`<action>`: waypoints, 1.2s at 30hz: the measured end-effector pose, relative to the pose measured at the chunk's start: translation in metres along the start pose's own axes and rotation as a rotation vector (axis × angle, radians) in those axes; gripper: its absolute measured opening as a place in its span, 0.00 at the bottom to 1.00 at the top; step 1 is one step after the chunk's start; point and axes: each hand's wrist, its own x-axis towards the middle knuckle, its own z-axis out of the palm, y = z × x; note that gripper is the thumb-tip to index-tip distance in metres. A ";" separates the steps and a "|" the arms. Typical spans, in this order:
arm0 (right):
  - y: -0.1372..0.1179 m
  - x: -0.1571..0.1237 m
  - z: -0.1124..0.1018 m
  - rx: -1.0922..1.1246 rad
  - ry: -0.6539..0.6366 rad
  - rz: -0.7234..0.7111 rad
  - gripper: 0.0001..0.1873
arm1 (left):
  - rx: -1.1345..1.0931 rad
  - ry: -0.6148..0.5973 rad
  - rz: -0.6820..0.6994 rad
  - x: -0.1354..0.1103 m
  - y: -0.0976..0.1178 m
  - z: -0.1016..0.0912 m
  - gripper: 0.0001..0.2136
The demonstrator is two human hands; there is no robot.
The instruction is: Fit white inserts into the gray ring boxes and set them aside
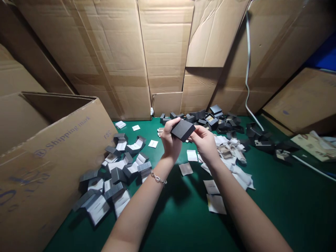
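Both of my hands are raised over the green table [275,203] and grip one small dark grey box [183,130] between them. My left hand [170,140] is closed on its left side, with a chain bracelet [158,179] on that wrist. My right hand [205,141] is closed on its right corner. The box is held tilted, its flat dark face turned up towards me. Below my hands lie loose white paper cards [191,155].
A heap of open grey boxes with white insides [115,175] lies at the left beside a large open carton [49,154]. More dark boxes [217,120] pile up at the back. Cardboard sheets [165,52] wall off the rear, with a white cable [248,70] hanging at right.
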 end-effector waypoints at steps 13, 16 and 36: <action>-0.006 0.006 -0.020 0.261 -0.317 0.341 0.21 | -0.072 -0.114 -0.102 0.007 0.016 0.001 0.10; -0.006 0.005 -0.015 0.191 -0.292 0.273 0.22 | -0.045 -0.075 -0.138 0.008 0.017 0.001 0.10; 0.087 0.004 0.066 -1.037 -0.742 -0.025 0.22 | -0.604 0.090 -1.023 0.069 0.014 -0.037 0.05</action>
